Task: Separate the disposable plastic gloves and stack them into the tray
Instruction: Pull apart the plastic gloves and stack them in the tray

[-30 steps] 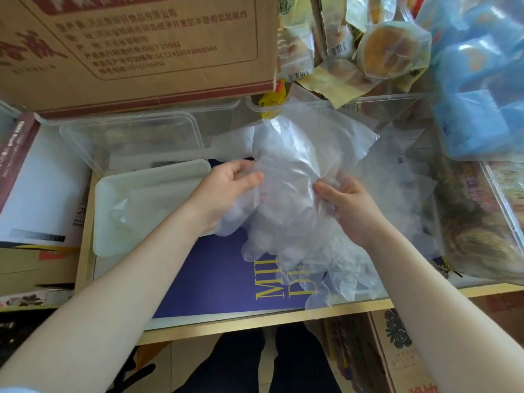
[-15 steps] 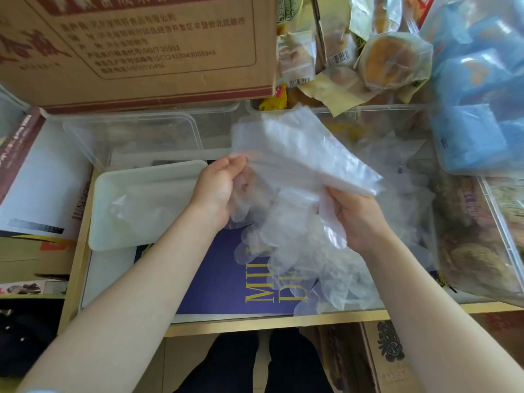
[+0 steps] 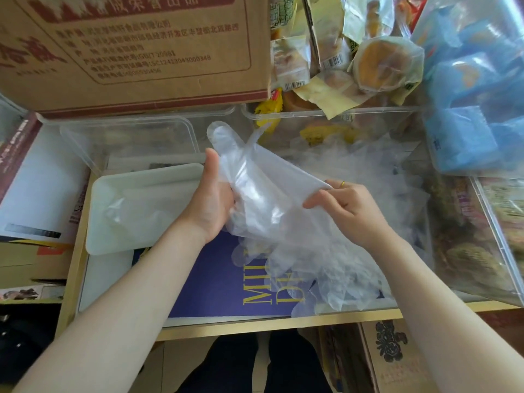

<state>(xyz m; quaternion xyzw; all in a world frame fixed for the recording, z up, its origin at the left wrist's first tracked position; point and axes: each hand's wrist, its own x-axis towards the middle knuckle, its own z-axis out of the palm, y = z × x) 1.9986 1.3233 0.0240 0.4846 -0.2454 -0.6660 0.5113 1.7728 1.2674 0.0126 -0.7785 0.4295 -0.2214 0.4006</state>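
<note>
Hands of one person meet over a cluttered surface (image 3: pixel 119 321), seen from above. The left hand (image 3: pixel 211 198) has its grip closed around one end of a clear disposable plastic glove (image 3: pixel 255 177), thumb up along its side. The right hand (image 3: pixel 344 207), wearing a gold ring (image 3: pixel 342 184), pinches the glove's other edge between thumb and fingertips. The glove is stretched between them, raised off the surface, one plastic finger poking up past the left thumb.

Below and to the right lies a loose heap of more clear gloves (image 3: pixel 326 268), spilling toward the near edge and partly covering a purple book (image 3: pixel 215 279) with gold lettering. Just left of the left hand sits a pale white tray (image 3: pixel 113 182), touching the wrist area, with a film of clear plastic lying inside it.

Behind the tray stands a clear plastic container (image 3: pixel 136 137), and behind that a large cardboard box (image 3: pixel 136 52) printed in red. At the back right, a second clear bin (image 3: pixel 326 120) holds wrapped snacks (image 3: pixel 380 63). Blue packets (image 3: pixel 476 109) crowd the far right, above another clear box (image 3: pixel 482 251) of wrapped food that hems in the glove heap.
</note>
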